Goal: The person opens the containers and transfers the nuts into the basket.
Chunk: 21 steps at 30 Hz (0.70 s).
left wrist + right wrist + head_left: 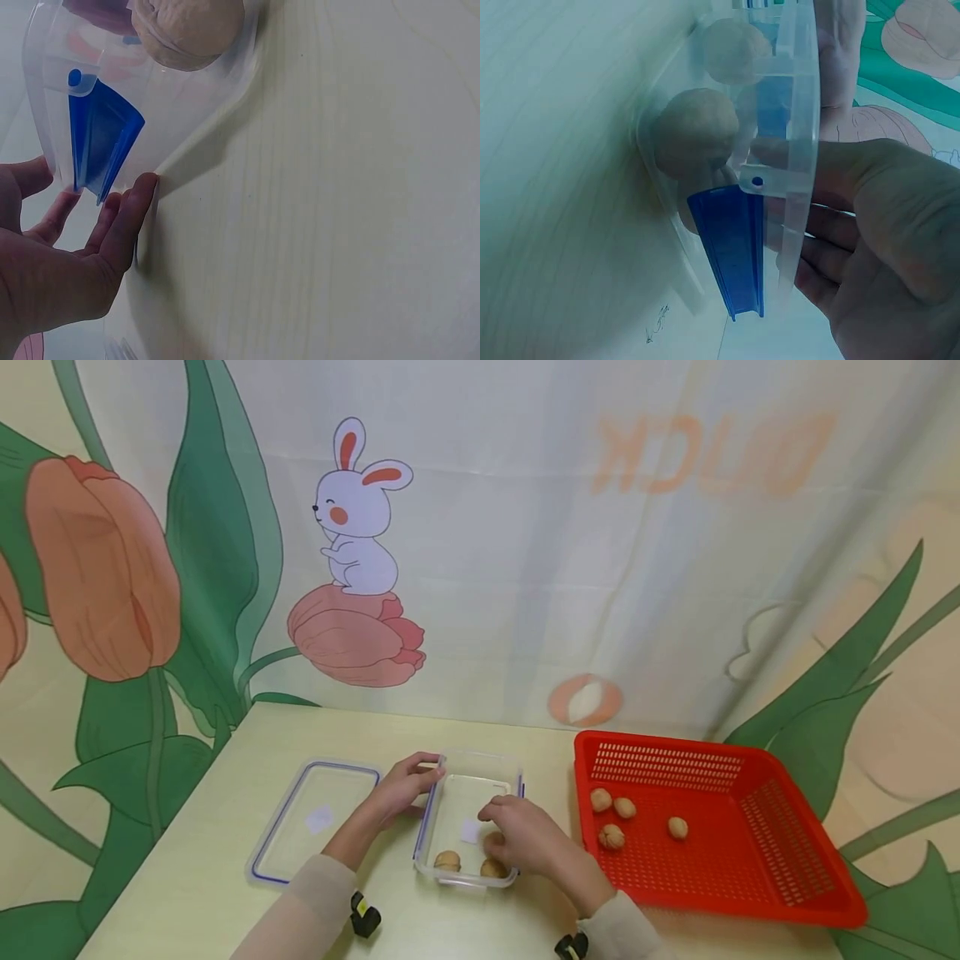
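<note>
A clear lidless food container with blue side latches stands on the table. My left hand grips its left wall, thumb at the rim and the other fingers outside beside a blue latch. Two walnuts lie inside at the near end: one walnut in the left corner, another walnut on the right. My right hand reaches over the right wall into the container, thumb close to the right walnut and index finger apart from it. The other right fingertips are partly hidden behind the wall and latch.
A red plastic basket stands on the right, with several walnuts in its left half. The container's flat lid, edged in blue, lies on the left. A printed curtain hangs behind the table.
</note>
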{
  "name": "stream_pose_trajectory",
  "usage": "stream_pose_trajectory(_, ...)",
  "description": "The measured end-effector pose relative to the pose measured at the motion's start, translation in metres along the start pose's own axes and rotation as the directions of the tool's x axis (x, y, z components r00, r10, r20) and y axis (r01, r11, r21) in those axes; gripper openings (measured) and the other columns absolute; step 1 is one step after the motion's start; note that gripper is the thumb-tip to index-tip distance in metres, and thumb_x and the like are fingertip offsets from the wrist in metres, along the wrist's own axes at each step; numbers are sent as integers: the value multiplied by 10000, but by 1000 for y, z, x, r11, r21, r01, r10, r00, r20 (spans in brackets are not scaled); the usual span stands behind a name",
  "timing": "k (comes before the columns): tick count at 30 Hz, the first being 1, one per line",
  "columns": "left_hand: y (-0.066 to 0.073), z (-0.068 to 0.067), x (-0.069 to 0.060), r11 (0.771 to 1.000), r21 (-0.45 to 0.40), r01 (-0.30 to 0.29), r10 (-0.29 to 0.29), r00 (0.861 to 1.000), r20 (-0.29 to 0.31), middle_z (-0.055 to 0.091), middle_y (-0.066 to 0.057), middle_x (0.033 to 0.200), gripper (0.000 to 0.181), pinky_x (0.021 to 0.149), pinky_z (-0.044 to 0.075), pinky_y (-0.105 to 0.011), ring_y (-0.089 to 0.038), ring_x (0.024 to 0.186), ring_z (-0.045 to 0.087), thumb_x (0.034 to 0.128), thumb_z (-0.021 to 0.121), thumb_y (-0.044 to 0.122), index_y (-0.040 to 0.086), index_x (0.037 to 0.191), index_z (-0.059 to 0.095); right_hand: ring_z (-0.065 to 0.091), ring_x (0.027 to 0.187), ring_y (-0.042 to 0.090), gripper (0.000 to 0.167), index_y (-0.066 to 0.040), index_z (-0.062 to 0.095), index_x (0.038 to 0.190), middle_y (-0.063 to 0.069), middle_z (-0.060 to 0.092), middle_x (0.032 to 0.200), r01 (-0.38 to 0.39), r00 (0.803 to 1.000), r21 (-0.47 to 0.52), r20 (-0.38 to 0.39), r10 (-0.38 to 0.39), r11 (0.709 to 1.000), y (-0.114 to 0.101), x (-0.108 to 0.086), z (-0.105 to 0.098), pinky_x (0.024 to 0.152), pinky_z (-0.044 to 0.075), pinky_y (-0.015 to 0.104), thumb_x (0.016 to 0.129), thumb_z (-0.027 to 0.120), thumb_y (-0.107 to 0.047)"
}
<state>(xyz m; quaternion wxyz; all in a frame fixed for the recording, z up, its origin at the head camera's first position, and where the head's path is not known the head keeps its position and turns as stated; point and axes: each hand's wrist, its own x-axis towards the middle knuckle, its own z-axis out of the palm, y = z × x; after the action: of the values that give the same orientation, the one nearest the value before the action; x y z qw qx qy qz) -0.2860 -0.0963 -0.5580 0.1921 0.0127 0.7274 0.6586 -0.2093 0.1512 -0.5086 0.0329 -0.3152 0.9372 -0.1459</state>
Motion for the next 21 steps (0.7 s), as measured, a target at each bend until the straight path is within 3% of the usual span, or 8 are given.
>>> stream_pose_trajectory(10, 0, 1, 0, 1000, 10, 10, -10, 1000, -1, 566, -217, 1432, 457, 948, 565, -632, -448, 1345, 573, 1085, 629, 285, 95, 1491, 544, 595, 759, 153, 133, -121, 770, 961, -36, 689, 867, 49, 999, -181, 18, -47, 982, -3, 4, 9, 790, 536, 363, 847, 757, -53)
stream_pose_trajectory(21, 1, 0, 0, 1000, 17, 6, -6, 1000, -6, 572, -212, 1435, 457, 951, 562, -636, -447, 1343, 573, 1081, 635, 294, 99, 1486, 551, 596, 771, 160, 124, -122, 777, 977, -35, 673, 845, 37, 999, -204, 37, -30, 978, -10, 6, 8, 772, 510, 347, 872, 789, -56)
